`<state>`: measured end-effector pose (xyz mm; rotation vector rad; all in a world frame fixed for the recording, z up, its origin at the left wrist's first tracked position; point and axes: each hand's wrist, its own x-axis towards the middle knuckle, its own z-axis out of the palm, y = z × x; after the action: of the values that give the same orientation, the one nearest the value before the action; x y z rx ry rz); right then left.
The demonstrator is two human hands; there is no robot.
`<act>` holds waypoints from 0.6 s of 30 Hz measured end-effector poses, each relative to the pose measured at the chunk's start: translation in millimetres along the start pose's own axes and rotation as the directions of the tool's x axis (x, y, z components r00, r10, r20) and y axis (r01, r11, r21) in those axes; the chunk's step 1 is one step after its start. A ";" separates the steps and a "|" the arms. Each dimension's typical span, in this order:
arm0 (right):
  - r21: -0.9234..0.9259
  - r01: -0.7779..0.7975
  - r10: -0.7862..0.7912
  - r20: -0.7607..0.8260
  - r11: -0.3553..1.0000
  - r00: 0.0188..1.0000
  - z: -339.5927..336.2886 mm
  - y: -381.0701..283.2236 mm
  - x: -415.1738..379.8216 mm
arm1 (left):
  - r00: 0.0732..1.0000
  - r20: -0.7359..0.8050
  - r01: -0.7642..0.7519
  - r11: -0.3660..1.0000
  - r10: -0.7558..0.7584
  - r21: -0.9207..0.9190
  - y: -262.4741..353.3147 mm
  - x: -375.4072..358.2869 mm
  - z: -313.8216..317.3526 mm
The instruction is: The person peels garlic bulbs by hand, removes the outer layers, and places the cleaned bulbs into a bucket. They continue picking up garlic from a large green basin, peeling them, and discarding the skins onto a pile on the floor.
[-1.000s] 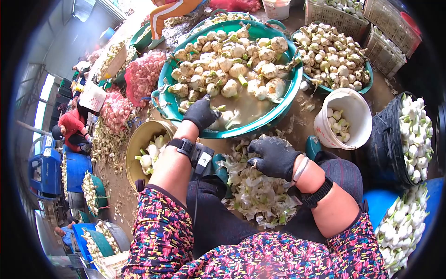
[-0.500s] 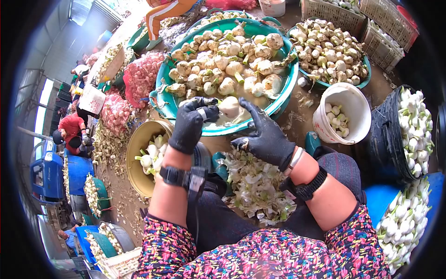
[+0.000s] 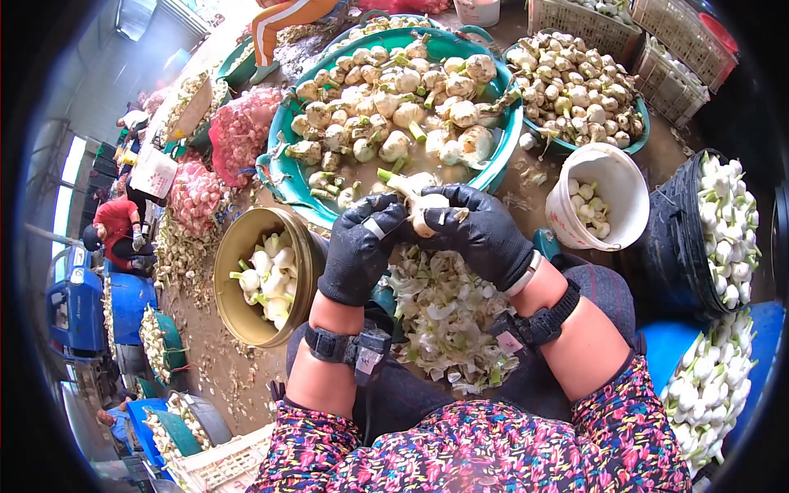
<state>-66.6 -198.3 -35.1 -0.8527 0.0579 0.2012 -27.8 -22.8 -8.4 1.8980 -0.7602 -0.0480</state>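
Both my black-gloved hands meet at the near rim of a green tub point(image 3: 283, 177) filled with water and unpeeled garlic. A garlic bulb point(image 3: 421, 218) with a short stem pointing up-left is between them. My left hand point(image 3: 358, 251) is closed against the bulb's left side; a pale band point(image 3: 374, 228) shows across its fingers. On the other side, the fingers of my right hand point(image 3: 486, 240) are wrapped round the bulb, with the thumb hidden. Below the hands lies a heap of garlic peelings point(image 3: 448, 316) between my knees.
To the left, a tan bucket point(image 3: 230, 308) holds peeled bulbs; a white bucket point(image 3: 559, 205) holds more on the right. A black bucket point(image 3: 670, 238) of clean garlic stands farther right. Behind are another garlic tub point(image 3: 637, 135) and crates point(image 3: 575, 29). A person in red point(image 3: 115, 215) works at left.
My right hand was spread open and apart; it has come in and closed on a garlic bulb. My left hand has moved right and toward me, so both hands now meet.
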 end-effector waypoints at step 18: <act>0.232 -0.049 0.045 0.021 0.971 0.999 -4.6 9.9 4.1 | 0.945 0.091 -0.321 0.830 0.315 0.456 -6.3 0.8 -9.6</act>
<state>-64.5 -194.8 -46.0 -0.6163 0.0854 0.2408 -20.6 -13.9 -9.0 2.1906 -1.1702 0.3666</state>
